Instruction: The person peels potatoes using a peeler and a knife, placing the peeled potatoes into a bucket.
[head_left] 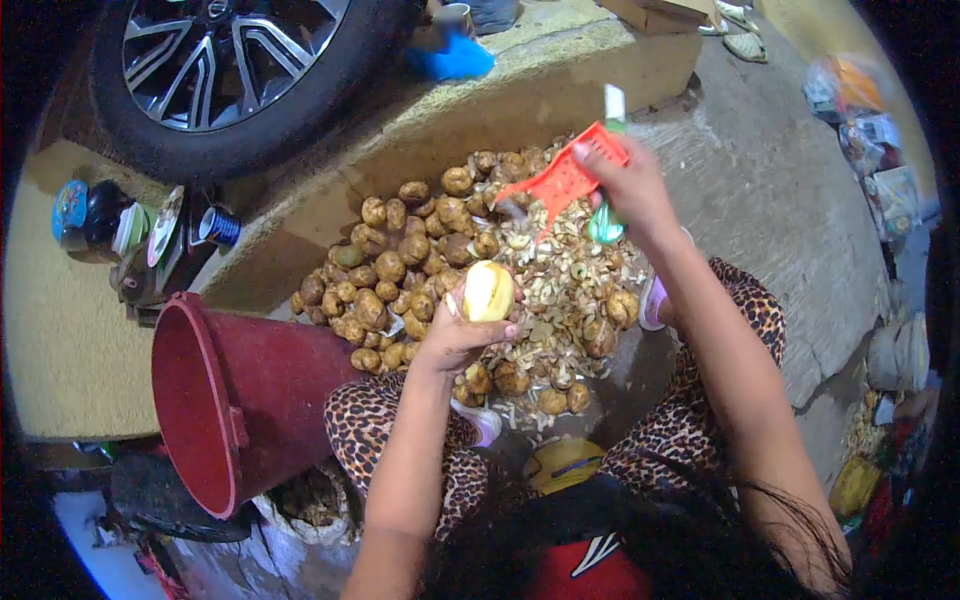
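Note:
A partly peeled potato [489,291], pale yellow with a whitish side, rests in my left hand [462,325], whose fingers curl around it from below. Up and to the right, my right hand [628,185] is closed on an orange Y-shaped peeler [565,182], its forked end pointing left, apart from the potato. Something green [605,224] and a white piece show beside the right hand; I cannot make out what they are. Below both hands lie a heap of brown unpeeled potatoes [390,265] and a spread of peelings [560,320].
A dark red bucket [285,385] lies tipped at the left, its mouth facing left. Behind the heap runs a concrete step [480,110], with a car wheel [215,75] above it. Plastic bags [868,140] line the right side. A sack [310,505] stands below the bucket.

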